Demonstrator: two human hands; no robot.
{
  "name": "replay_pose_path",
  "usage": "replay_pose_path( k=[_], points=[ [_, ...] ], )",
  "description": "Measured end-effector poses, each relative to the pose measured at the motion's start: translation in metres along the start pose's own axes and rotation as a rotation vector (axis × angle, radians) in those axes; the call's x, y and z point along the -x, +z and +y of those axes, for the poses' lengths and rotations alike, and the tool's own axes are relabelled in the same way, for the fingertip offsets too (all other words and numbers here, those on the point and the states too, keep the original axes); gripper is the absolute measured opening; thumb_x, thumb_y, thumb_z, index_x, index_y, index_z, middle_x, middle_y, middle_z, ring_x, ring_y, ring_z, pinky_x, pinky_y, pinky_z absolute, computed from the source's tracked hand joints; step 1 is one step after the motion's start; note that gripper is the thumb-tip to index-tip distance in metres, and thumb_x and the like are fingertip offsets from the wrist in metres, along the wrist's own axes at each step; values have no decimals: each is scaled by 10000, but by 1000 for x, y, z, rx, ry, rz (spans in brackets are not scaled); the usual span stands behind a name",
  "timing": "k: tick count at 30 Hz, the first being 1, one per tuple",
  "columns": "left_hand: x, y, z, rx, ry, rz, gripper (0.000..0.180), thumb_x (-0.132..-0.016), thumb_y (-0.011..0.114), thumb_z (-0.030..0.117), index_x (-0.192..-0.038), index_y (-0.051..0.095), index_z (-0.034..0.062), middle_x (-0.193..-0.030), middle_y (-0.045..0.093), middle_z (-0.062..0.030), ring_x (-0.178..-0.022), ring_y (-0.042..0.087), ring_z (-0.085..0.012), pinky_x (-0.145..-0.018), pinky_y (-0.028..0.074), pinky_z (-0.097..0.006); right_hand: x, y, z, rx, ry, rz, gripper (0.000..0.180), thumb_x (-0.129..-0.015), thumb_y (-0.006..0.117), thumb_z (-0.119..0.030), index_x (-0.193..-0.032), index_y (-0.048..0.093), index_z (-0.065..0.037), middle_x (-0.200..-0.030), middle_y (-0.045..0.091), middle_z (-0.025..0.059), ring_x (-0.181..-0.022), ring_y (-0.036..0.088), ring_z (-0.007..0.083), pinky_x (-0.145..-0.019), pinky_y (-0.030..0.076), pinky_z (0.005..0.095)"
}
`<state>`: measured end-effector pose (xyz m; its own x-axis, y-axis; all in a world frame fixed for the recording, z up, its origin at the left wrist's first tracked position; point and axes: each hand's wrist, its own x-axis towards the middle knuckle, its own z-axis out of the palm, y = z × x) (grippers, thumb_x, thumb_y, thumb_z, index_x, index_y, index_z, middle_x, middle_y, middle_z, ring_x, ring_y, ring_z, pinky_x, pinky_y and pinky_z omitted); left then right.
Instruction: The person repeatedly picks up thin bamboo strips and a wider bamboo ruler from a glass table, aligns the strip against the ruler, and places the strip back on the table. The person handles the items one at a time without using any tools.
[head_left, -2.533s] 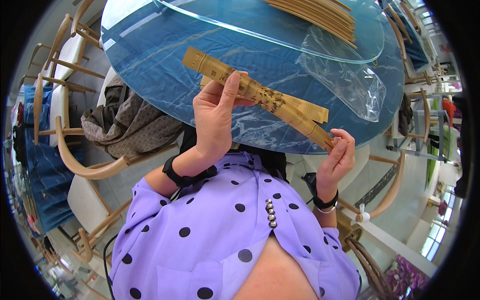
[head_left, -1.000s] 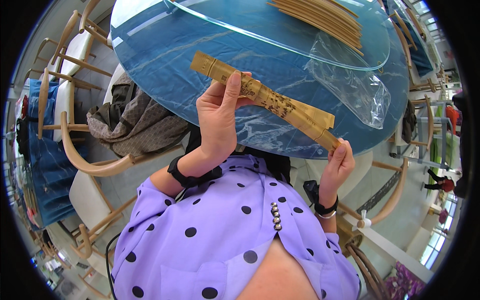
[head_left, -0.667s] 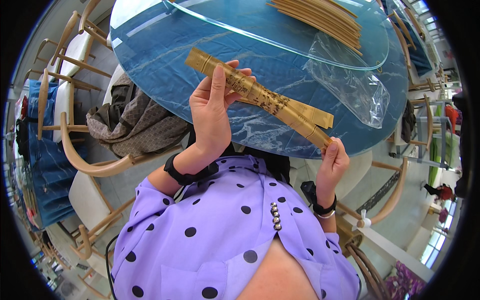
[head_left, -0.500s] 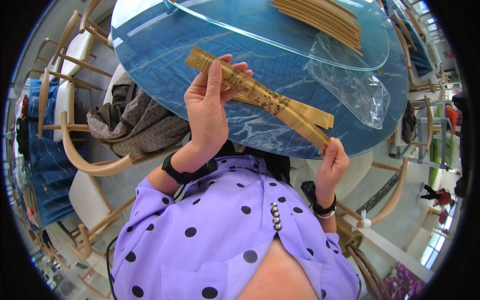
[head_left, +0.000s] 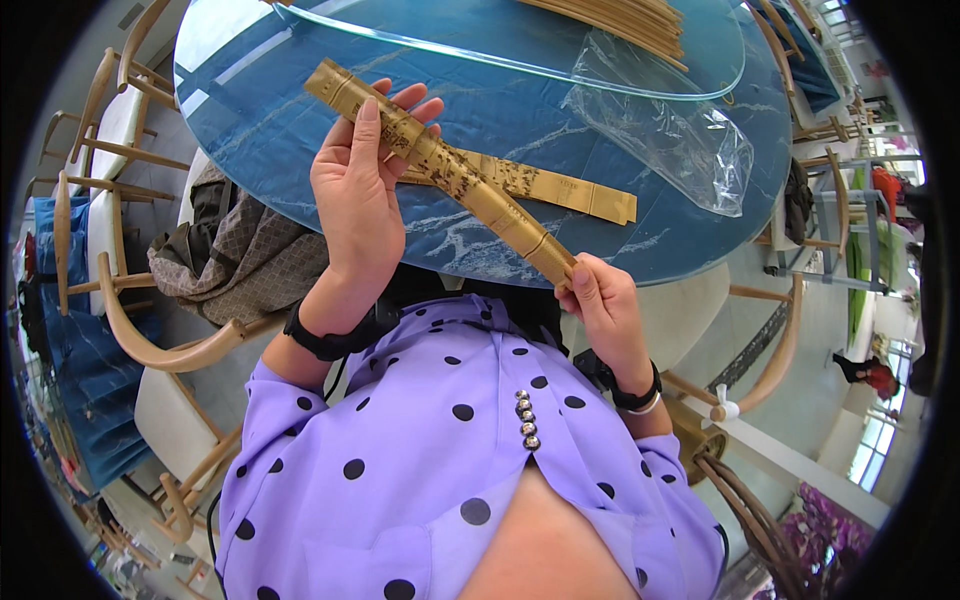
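Head camera: the thumb of my left hand (head_left: 355, 190) lies along the front of a long, slim gold paper sleeve with dark print (head_left: 490, 205), near its upper end, and the other fingers are behind it. Their tips fan out a little past its far edge, so the sleeve is held lightly between thumb and fingers; how firmly the hidden parts press, I cannot tell. My right hand (head_left: 608, 310) has its thumb and fingers pinched together on the lower end. Between my two hands the sleeve slants from upper left down to lower right, raised over the near edge of the table.

Behind it, partly covered by it, a second gold paper sleeve (head_left: 580, 193) with similar dark print appears to lie on the round table with a blue, white-veined top (head_left: 270, 130). Farther off, a clear glass turntable (head_left: 480, 28) curves across the table, bearing a stack of thin light-brown wooden sticks (head_left: 630, 22). A crumpled clear plastic bag (head_left: 690, 150) lies to the right, by the turntable's edge.

Nearer my body, a black wristband (head_left: 340, 335) circles my left wrist, above my lilac shirt with black dots (head_left: 400, 440). To my left, a brown patterned cloth bundle (head_left: 265, 245) rests beside a pale wooden chair with a curved armrest (head_left: 165, 350).
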<state>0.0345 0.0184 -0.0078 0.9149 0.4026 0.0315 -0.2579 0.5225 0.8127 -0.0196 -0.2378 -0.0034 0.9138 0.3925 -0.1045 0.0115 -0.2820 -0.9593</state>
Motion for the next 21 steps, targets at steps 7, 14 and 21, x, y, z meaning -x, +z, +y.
replay_pose_path(
  k=[7, 14, 21],
  points=[
    [-19, -8, -1, -100, -42, -36, 272, -1051, 553, 162, -1162, 633, -73, -1073, 722, -220, -934, 749, -286, -814, 632, -364, 2, 8, -14, 544, -420, -10, 387, -728, 867, -229, -986, 676, -13, -828, 682, 75, -618, 631, 207, -535, 484, 313],
    [-20, -13, 1, -175, -32, -56, 278, -1051, 553, 177, -1141, 644, -70, -1052, 730, -204, -903, 750, -257, -784, 628, -346, -3, 15, -16, 638, -625, 6, 361, -707, 864, -232, -957, 680, -48, -836, 696, 68, -656, 657, 230, -553, 495, 324],
    [-5, 5, -2, -178, 15, -79, 292, -1062, 538, 206, -1178, 648, -38, -1010, 734, -171, -842, 741, -214, -686, 625, -313, -7, 26, -24, 682, -644, -50, 342, -681, 854, -229, -917, 665, -69, -813, 644, 33, -693, 637, 200, -597, 479, 316]
  ],
)
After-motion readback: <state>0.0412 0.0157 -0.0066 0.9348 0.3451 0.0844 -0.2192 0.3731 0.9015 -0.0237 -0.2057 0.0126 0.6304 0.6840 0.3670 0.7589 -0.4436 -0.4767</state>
